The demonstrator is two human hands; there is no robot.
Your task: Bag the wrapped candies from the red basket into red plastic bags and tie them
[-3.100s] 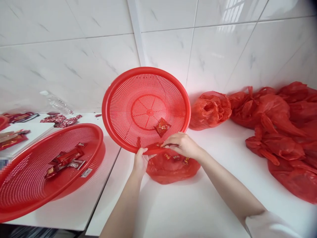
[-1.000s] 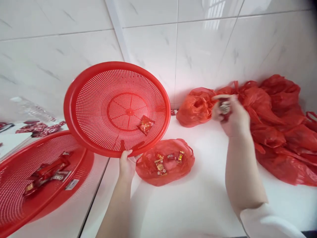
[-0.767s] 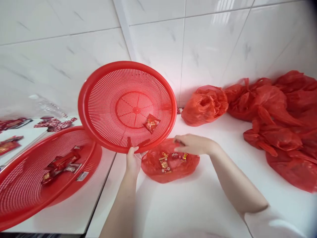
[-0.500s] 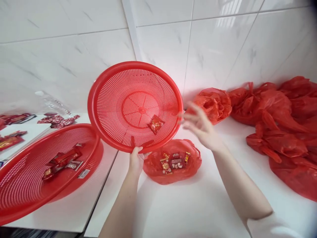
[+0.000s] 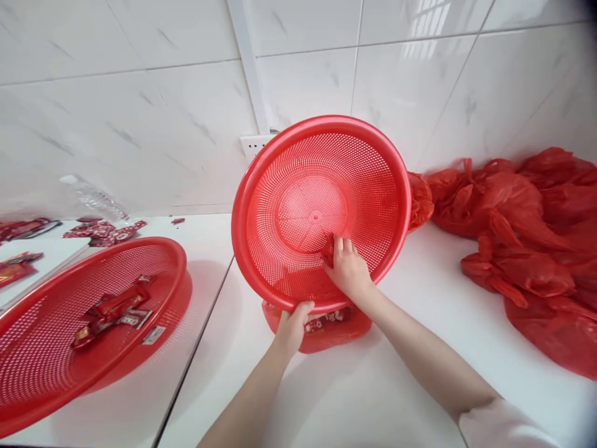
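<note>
In the head view, the left hand [image 5: 291,330] is pinching the near rim of a round red plastic basket [image 5: 326,124] with tiny holes. It is leaning, with its open side facing the person, in the middle of the frame. The right hand [image 5: 349,270] is reaching in, and its grip is pinching a small shiny red packet [image 5: 328,250].

The basket is looking light and stiff, but maybe a bit slippery, so the thick rim is likely the best place to hold. The packet is seeming light and crinkly; its middle should be easy to pinch. The soft, thin red plastic bag [image 5: 319,343] is sitting under the basket and would likely be flopping if lifted, so its edges may be best.

Two baskets are showing, counting the second red basket [image 5: 172,244] at lower left. One packet is being pinched. The red wrapped snacks [image 5: 119,305] are overlapping, so I cannot count them. One clear plastic bottle [image 5: 96,198] is lying at left.
</note>
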